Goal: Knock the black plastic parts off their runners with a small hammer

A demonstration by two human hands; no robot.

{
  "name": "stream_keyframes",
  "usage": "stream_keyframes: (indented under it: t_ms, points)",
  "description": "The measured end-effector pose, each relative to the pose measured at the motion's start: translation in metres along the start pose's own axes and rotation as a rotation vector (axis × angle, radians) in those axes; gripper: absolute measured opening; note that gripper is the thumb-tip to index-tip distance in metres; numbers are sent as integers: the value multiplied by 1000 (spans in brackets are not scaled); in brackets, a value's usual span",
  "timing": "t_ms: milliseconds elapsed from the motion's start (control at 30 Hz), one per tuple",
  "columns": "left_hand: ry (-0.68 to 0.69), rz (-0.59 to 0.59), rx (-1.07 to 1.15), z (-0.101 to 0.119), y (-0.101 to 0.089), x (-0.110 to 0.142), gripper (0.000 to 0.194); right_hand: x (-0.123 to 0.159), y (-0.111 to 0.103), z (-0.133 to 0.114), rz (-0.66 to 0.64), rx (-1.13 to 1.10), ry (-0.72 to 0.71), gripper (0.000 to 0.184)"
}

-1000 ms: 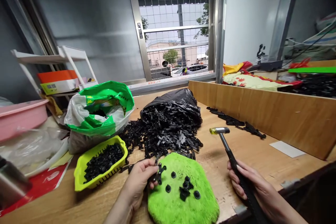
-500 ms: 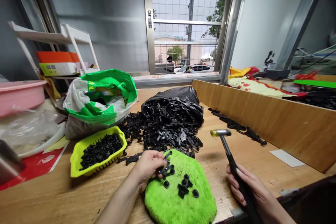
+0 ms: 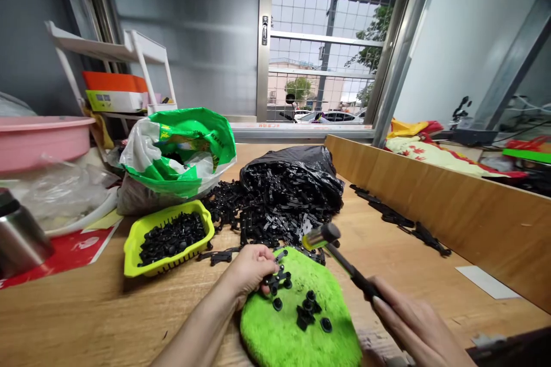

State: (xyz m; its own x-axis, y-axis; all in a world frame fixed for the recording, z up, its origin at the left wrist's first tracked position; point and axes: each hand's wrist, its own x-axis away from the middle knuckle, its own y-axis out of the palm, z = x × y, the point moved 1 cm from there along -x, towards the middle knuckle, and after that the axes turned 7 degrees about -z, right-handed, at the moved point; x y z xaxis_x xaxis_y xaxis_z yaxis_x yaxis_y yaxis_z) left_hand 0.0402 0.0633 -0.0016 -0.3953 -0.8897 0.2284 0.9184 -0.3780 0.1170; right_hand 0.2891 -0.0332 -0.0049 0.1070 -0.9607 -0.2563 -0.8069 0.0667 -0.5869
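Observation:
My left hand (image 3: 255, 274) pinches a black plastic part with small shiny balls (image 3: 279, 280) at the left edge of a fuzzy green pad (image 3: 297, 344). My right hand (image 3: 407, 315) is closed round the black handle of a small hammer (image 3: 340, 258). Its head, with a yellow face, is raised above the pad's far right side. Several loose black round caps lie on the pad, one cap (image 3: 278, 304) close to my left hand, another cap (image 3: 326, 325) to the right. Between them is a small cluster of black pieces (image 3: 306, 311).
Left of the pad stands a yellow basket (image 3: 131, 249) of black caps. Behind it sits a green and white bag (image 3: 185, 183). A black plastic bag (image 3: 318, 163) spills many black parts (image 3: 267, 223). A wooden board (image 3: 430, 183) edges the right, with black strips (image 3: 398, 218) along it.
My right hand has moved the hammer left, bringing its head over the far side of the pad. My left hand keeps its pinch on the black part. The camera view has shifted slightly.

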Motion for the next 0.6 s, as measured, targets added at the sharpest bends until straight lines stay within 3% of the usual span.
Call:
stream_keyframes:
  t_ms: [67,133,267,433,533,600]
  points:
    - [-7,0,-14,1,1,0,12,-6,4,-9,-188,151,-24,29]
    - [-8,-1,-24,0,1,0,11,-9,6,-14,-259,274,-37,33]
    - [13,4,-30,-3,1,-2,12,-8,6,-18,-97,286,-128,30]
    - [38,2,-53,-4,1,-3,14,-7,12,-18,-216,512,-85,24]
    - [44,10,-62,-4,1,-2,13,-6,13,-17,-173,458,-153,27]
    - [49,11,-67,-4,1,-2,13,-5,14,-16,-172,498,-126,26]
